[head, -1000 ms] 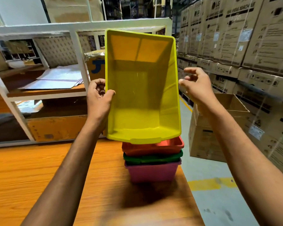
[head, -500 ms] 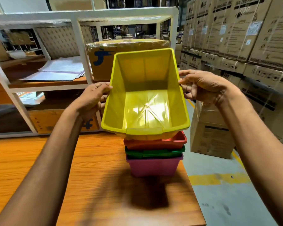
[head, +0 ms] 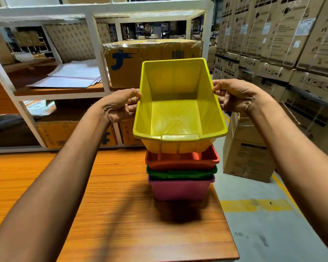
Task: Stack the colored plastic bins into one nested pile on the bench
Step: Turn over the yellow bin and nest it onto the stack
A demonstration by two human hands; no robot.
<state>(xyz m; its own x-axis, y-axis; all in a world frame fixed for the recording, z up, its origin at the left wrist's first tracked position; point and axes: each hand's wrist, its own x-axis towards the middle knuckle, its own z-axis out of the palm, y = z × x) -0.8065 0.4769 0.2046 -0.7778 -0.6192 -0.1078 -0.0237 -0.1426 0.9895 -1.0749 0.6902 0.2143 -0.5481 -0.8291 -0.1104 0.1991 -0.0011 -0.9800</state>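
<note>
Yellow bin [head: 178,103]: is hanging in the air over the pile, gripped on both long sides; it is tilting so its open mouth is facing the person, and its near lower edge is dipping into the mouth of the red bin. Whether it is touching that bin cannot be told.
Left hand [head: 119,108]: is gripping the left rim of the yellow bin, the thumb lying on top of the rim.
Left fingers [head: 133,101]: are curling against the outer wall, clamped on the bin.
Right hand [head: 235,97]: is gripping the right rim at about the same height.
Right fingers [head: 219,91]: are curling round the rim's edge, clamped on the bin.
Red bin [head: 182,161]: is sitting nested in the green bin, topmost in the pile.
Green bin [head: 182,173]: is sitting nested in the pink bin, only its rim showing.
Pink bin [head: 180,190]: is standing upright on the bench, near its right edge, carrying the other two.
Bench [head: 83,205]: is showing an orange wood-grain top, with the bins' shadow falling in front of the pile.
White rack [head: 97,53]: is standing behind the bench, carrying a taped cardboard box [head: 150,63] and a spread of papers [head: 74,76].
Open carton [head: 246,154]: is standing on the floor just right of the bench.
Stacked cartons [head: 292,35]: are lining the right side.
</note>
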